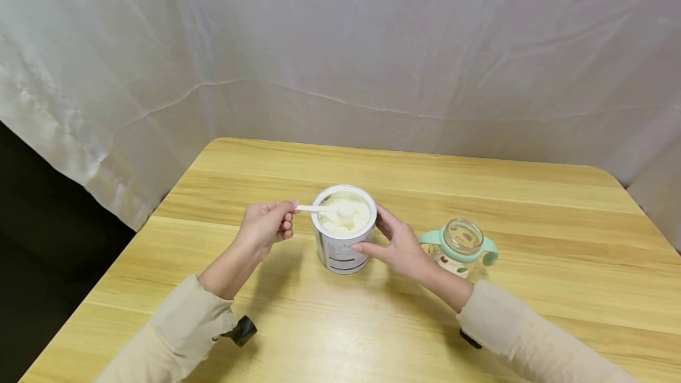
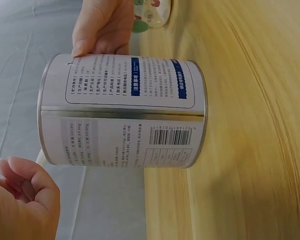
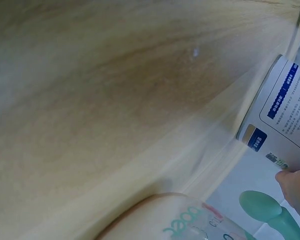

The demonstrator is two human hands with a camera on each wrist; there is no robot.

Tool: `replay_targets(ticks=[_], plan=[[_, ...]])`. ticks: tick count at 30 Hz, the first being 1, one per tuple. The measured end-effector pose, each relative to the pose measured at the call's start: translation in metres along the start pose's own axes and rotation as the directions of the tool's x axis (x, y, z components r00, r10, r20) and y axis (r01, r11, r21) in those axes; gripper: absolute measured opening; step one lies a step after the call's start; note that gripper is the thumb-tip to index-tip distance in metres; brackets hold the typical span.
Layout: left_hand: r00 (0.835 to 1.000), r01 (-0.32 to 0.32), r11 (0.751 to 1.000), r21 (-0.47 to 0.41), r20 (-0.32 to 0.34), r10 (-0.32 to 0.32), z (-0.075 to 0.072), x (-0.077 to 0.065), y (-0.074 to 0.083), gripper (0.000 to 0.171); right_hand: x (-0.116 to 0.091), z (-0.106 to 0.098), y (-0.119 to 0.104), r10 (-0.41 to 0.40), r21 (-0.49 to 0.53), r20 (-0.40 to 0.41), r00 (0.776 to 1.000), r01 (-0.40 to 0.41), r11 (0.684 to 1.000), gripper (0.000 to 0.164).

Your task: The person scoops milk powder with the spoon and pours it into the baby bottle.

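Observation:
A white-labelled tin [image 1: 346, 253] of pale powder [image 1: 340, 224] stands upright with its top uncovered. My left hand [image 1: 268, 226] pinches the handle end of a white scoop [image 1: 314, 208], whose bowl lies at the powder inside the rim. My right hand [image 1: 401, 244] grips the tin's right side, thumb toward the front and fingers round the back. In the left wrist view, the tin's printed label and barcode [image 2: 171, 136] face the camera, and my left hand [image 2: 25, 195] shows curled fingers near the rim.
A clear baby bottle [image 1: 464, 235] with mint-green handles [image 1: 489, 251] and no cap stands right of the tin, partly behind my right forearm. The wooden table [image 1: 213, 253] meets a grey-white curtain [image 1: 340, 64] at the back. Black wrist gear [image 1: 242, 331] sits by my left sleeve.

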State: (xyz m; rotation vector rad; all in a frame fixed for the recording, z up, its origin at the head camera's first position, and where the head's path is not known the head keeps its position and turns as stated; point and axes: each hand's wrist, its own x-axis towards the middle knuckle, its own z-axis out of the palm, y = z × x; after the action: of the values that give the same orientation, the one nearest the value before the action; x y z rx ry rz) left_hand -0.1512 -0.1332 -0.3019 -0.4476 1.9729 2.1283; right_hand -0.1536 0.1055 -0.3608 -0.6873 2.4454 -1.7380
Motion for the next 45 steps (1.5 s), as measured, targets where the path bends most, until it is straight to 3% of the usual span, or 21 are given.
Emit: replay_targets(ticks=[7, 13, 24, 38, 42, 45], plan=[[1.0, -0.011, 1.0, -0.006, -0.025, 0.011, 0.002, -0.001, -0.002, 0.021, -0.001, 0.0, -0.001, 0.005, 0.005, 0.0, 1.0, -0.005, 1.0, 0.082], [0.99, -0.107, 0.993, 0.05, -0.086, 0.111, 0.006, -0.003, -0.007, 0.02, -0.001, 0.0, 0.0, 0.004, 0.007, 0.002, 1.0, -0.004, 1.0, 0.082], [0.95, -0.271, 0.952, 0.144, -0.123, 0.288, 0.007, -0.007, -0.016, 0.02, 0.0, -0.001, 0.001, -0.003, 0.002, -0.002, 1.0, 0.003, 1.0, 0.082], [0.929, -0.315, 0.933, 0.173, -0.143, 0.341, 0.007, -0.008, -0.022, 0.021, 0.0, 0.001, 0.0, 0.002, -0.002, -0.002, 1.0, -0.002, 1.0, 0.082], [0.931, -0.311, 0.935, 0.173, -0.141, 0.336, 0.007, -0.008, -0.023, 0.021, 0.0, 0.0, -0.001, 0.001, 0.0, -0.002, 1.0, -0.001, 1.0, 0.082], [0.942, -0.29, 0.947, 0.14, -0.133, 0.309, 0.006, -0.007, -0.022, 0.021, 0.0, 0.0, 0.0, 0.001, 0.0, -0.003, 1.0, -0.001, 1.0, 0.082]])
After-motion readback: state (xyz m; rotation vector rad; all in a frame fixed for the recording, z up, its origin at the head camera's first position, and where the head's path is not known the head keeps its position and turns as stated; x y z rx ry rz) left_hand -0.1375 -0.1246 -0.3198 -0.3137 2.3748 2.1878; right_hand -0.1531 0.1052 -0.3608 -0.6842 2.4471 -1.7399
